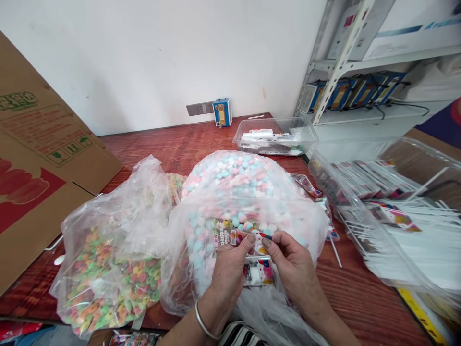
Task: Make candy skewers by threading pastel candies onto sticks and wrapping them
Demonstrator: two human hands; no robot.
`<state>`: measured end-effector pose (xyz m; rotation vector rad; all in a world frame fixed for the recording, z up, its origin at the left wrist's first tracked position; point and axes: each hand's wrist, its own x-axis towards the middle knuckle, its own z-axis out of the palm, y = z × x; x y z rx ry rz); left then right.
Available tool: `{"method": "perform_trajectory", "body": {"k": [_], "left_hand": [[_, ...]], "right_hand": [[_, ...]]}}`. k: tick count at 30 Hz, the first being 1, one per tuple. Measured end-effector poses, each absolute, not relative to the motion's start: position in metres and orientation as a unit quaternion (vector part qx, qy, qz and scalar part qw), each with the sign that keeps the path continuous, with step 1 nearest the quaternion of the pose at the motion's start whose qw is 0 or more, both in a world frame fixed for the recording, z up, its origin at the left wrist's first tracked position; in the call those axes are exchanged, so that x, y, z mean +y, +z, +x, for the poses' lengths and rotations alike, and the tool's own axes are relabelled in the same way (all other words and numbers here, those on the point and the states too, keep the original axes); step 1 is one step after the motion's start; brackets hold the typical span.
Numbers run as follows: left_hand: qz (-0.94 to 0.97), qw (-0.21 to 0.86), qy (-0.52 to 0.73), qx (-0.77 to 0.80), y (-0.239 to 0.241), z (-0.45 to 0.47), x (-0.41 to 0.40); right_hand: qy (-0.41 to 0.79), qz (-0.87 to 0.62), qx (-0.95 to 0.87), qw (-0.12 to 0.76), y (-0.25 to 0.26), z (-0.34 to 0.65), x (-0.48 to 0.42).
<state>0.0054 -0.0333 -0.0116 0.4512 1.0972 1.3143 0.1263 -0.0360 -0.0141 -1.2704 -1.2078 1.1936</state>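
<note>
In the head view, my left hand [230, 269] and my right hand [297, 264] pinch a small printed plastic packet [258, 244] between thumbs and fingers. Just below it lies another printed packet [265, 271], which looks to be in a small clear tray partly covered by my hands. Both hands are over a large open clear plastic bag [309, 221] full of pink, white and blue candy balls [230, 168]. More printed packaging [221, 235] with colourful contents rests in that bag, left of the pinched packet.
To the left sits a clear bag of colourful ring-shaped pieces [108, 288], beside a cardboard box [43, 158]. On the right, a large clear bin [345, 221] holds white sticks and packets. A shallow clear tray [275, 149] and blue device [222, 113] stand near the wall.
</note>
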Motion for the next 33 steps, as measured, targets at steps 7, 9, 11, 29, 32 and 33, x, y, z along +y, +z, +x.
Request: {"method": "perform_trajectory", "body": {"k": [7, 9, 11, 29, 32, 33], "left_hand": [[0.183, 0.622, 0.61, 0.456, -0.021, -0.004, -0.025], [0.159, 0.629, 0.622, 0.438, -0.023, -0.007, -0.023], [0.122, 0.625, 0.642, 0.427, -0.024, -0.009, -0.022], [0.281, 0.603, 0.576, 0.475, -0.023, -0.012, -0.03], [0.296, 0.621, 0.545, 0.479, -0.024, -0.015, -0.03], [0.299, 0.629, 0.535, 0.479, -0.025, -0.015, -0.03]], "right_hand": [[0.41, -0.554, -0.555, 0.465, -0.023, 0.125, -0.034], [0.404, -0.561, -0.557, 0.46, -0.023, 0.127, -0.033], [0.431, -0.555, -0.539, 0.464, -0.025, 0.129, -0.032], [0.533, -0.499, -0.5, 0.467, -0.032, 0.121, -0.028], [0.47, -0.529, -0.537, 0.459, -0.028, 0.122, -0.029], [0.457, -0.536, -0.544, 0.456, -0.026, 0.122, -0.03]]}}
